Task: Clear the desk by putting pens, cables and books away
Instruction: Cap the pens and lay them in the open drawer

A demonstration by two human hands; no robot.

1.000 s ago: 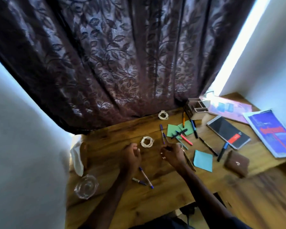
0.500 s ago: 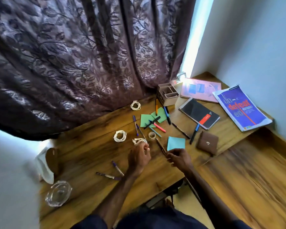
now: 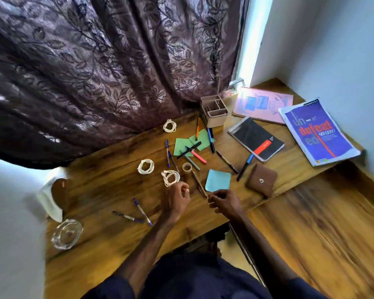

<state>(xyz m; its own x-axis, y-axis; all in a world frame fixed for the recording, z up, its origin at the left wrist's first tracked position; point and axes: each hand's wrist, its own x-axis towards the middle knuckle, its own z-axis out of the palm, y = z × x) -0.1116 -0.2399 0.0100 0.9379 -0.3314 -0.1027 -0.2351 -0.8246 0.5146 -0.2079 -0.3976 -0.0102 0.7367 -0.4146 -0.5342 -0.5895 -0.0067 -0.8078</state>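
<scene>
Both forearms extended over the desk (image 3: 108, 238), hands apart. The left hand (image 3: 175, 199) was curled left of the blue sticky note (image 3: 218, 180), knuckles at the cable coil (image 3: 170, 177). The right hand (image 3: 225, 202) was curled just below the note, at the near end of the brown pen (image 3: 198, 182). Whether either hand gripped anything could not be determined.

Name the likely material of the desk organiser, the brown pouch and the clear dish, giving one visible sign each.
Desk organiser: probably matt beige plastic, with thin moulded dividers. Brown pouch: leather or imitation, matt, with a soft flap and metal snap. Clear dish: likely glass, see-through with bright glints.
</scene>
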